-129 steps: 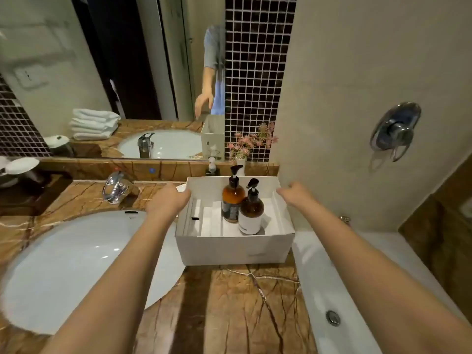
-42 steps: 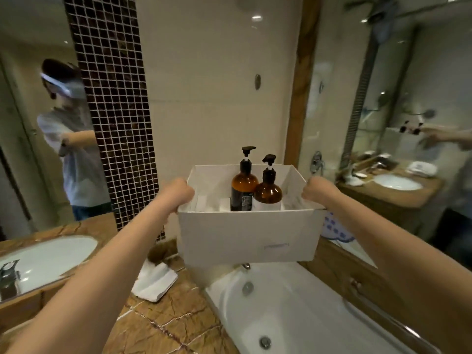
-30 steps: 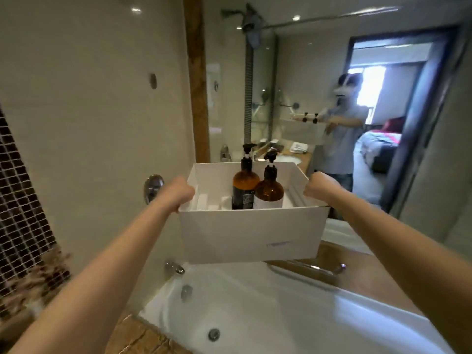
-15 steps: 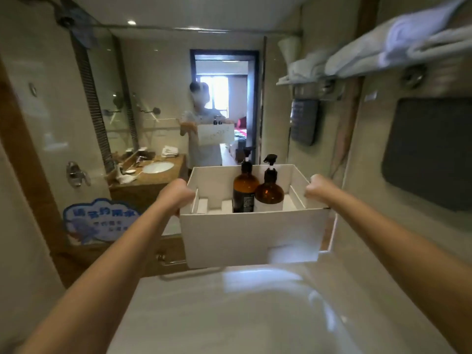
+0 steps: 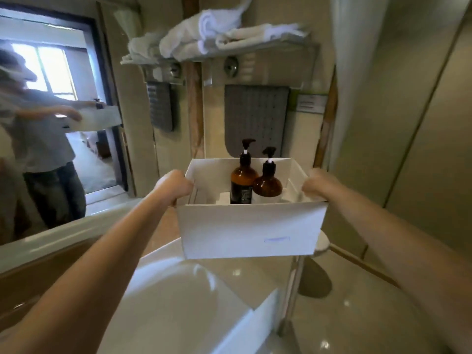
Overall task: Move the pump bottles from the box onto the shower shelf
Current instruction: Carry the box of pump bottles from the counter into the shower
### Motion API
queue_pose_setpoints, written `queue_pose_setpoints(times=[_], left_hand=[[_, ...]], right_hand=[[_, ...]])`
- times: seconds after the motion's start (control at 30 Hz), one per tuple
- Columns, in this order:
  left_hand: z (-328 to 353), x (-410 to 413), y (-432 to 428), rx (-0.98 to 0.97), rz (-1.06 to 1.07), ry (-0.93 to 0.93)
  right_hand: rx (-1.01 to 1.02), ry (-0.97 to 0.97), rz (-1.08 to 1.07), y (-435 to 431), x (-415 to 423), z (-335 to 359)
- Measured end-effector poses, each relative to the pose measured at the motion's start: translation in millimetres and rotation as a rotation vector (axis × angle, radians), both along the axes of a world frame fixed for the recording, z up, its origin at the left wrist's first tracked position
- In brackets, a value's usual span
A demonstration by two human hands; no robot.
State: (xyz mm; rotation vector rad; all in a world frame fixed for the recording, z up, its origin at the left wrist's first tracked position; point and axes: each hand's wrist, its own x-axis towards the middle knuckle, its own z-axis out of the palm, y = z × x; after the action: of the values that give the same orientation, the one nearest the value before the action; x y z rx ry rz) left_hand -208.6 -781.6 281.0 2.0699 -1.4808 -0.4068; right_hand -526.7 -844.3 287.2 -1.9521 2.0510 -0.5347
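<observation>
The left hand (image 5: 173, 184) and right hand (image 5: 316, 185) are clenched on the side walls of the box (image 5: 251, 229), held in the air, where two bottles (image 5: 244, 180) stand upright, probably heavy, smooth and slippery, so better gripped around the body than by the thin pump.

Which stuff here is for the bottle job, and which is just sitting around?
For the job:
white box
tall pump bottle
round pump bottle
left hand and right hand, gripping the box

Just around:
towels on the rack
grey mat
bathtub
</observation>
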Motion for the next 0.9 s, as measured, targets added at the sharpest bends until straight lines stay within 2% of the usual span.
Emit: queue_pose_setpoints(times=[0.27,0.43,0.63,0.9], left_hand=[[1,-143,-58,0.039,-0.331,-0.025],[12,-218,-76,0.046,-0.501,-0.014],[19,-287,-97,0.048,-0.689,0.016],[11,-328,-127,0.055,-0.797,-0.091]], right_hand=[[0.036,0.032,-0.399,44,-139,-3],[0.049,0.020,-0.569,79,-199,5],[0.018,0.023,-0.757,110,-245,12],[0.080,0.034,-0.885,120,-271,8]])
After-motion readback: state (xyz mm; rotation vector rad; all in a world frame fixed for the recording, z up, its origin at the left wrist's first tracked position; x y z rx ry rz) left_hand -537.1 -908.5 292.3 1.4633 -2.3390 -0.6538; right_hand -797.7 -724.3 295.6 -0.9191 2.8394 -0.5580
